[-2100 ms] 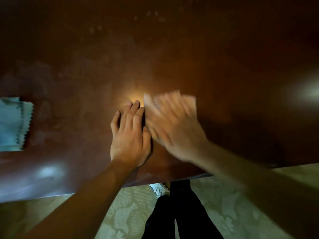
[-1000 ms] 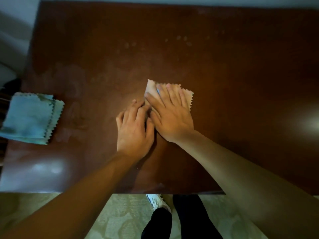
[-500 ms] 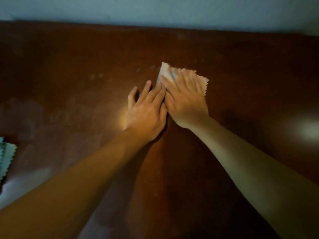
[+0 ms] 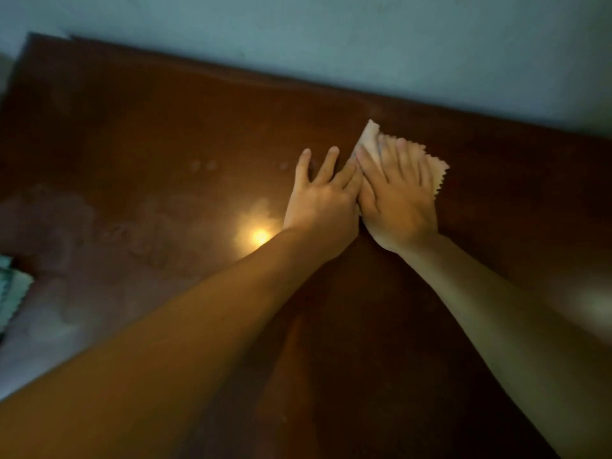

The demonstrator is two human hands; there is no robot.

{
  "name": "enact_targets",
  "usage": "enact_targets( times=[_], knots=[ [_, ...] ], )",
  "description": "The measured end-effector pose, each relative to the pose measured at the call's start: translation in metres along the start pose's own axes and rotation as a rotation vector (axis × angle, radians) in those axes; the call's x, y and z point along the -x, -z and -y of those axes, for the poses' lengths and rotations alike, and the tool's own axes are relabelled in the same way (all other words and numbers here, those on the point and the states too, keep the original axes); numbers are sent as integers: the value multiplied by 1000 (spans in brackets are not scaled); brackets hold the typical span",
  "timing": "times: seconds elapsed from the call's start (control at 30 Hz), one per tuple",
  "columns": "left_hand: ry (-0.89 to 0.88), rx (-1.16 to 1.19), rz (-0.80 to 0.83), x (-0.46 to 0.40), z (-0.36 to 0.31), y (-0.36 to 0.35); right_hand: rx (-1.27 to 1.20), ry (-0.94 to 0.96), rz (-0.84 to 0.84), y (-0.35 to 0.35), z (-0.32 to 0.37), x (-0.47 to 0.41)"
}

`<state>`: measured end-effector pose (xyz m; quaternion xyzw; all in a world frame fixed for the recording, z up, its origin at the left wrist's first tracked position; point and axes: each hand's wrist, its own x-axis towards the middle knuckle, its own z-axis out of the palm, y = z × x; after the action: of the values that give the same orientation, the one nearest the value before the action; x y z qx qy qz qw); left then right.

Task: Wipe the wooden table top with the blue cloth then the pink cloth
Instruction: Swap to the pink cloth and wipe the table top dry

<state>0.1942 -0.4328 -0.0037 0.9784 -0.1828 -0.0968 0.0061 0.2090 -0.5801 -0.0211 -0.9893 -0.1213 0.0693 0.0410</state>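
Note:
The pink cloth (image 4: 433, 167), folded with zigzag edges, lies flat on the dark wooden table top (image 4: 165, 134) near its far edge. My right hand (image 4: 395, 200) presses flat on it, fingers spread, covering most of it. My left hand (image 4: 323, 202) lies flat on the bare wood right beside it, fingers apart, its index side touching my right hand. Only a sliver of the blue cloth (image 4: 11, 293) shows at the left edge of the view, on the table.
A pale blue-grey wall (image 4: 364, 38) runs along the table's far edge. Dull smears and small spots (image 4: 202, 165) mark the wood on the left. A lamp reflection (image 4: 260, 235) glows beside my left wrist.
Both hands slid the pink cloth away from me toward the far edge and to the right. The view followed, so the blue cloth has almost left the frame on the left.

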Motion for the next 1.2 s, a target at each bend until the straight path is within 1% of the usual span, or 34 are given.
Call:
enact_targets(
  times=[0.17, 0.27, 0.37, 0.43, 0.53, 0.67, 0.77, 0.93, 1.03, 1.2],
  knots=[
    [226, -22, 46, 61, 91, 10, -12, 244, 9, -3, 108, -36],
    [373, -44, 64, 114, 141, 8, -23, 390, 10, -8, 185, -38],
    [490, 11, 64, 173, 165, 2, -49, 461, 42, -17, 252, -10],
    [530, 46, 55, 210, 163, -3, -54, 488, 74, -25, 276, 17],
    [551, 64, 98, 241, 150, -8, -49, 544, 99, -32, 281, 41],
    [547, 27, 124, 236, 145, -7, -46, 565, 97, -29, 272, 38],
    [504, 11, 139, 222, 143, -9, -63, 511, 86, -27, 256, 37],
    [444, 13, 141, 211, 121, -10, -85, 394, 44, -34, 234, 53],
    [414, -12, 179, 227, 108, -8, -79, 352, 11, -42, 232, 81],
    [285, -36, 236, 272, 85, -6, -103, 267, -33, -55, 240, 149]
  ],
)
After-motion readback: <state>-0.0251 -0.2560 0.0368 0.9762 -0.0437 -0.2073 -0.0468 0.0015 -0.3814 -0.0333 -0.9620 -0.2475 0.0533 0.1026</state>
